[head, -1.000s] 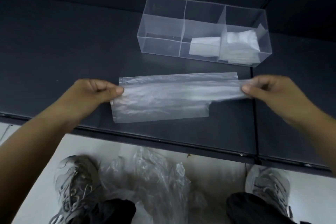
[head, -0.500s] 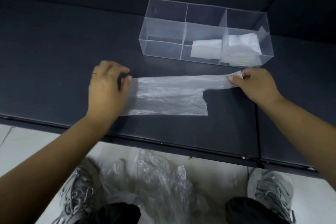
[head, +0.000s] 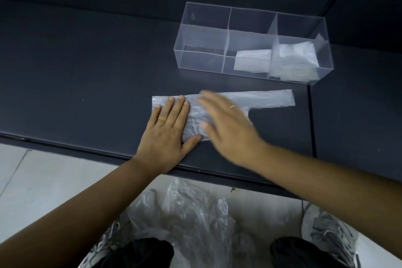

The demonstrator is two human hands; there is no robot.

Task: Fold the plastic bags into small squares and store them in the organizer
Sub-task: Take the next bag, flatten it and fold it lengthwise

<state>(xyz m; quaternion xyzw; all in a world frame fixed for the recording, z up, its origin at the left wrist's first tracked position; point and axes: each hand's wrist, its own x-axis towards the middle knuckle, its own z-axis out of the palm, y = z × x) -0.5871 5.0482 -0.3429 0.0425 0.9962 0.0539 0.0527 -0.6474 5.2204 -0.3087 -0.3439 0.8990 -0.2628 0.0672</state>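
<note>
Dark matte tabletop fills most of the view. Its near edge runs just under both wrists, and a thin seam crosses it a little out past the right hand. Below that edge lies pale floor.

The plastic bag lies flat on the table beneath both hands. It is a thin, translucent film folded into a long band, finely wrinkled where the palms cover it. A narrower, smoother strip runs out to the right beyond the right hand.

The left hand lies flat on the bag's left end, fingers straight and close together, thumb angled out along the bag's near edge. A gold ring sits on one finger. The right hand is just beside it over the middle of the bag, palm down with fingers spread. It is blurred, so how firmly it presses cannot be told.

Beyond the right hand's fingertips stands the organizer, a long box of clear, rigid plastic with straight walls and clear dividers. Whitish folded bags lie in the compartments on its right-hand part.

Under the forearms, a crumpled heap of clear bags rests on the floor, beside a grey shoe below the right forearm.
</note>
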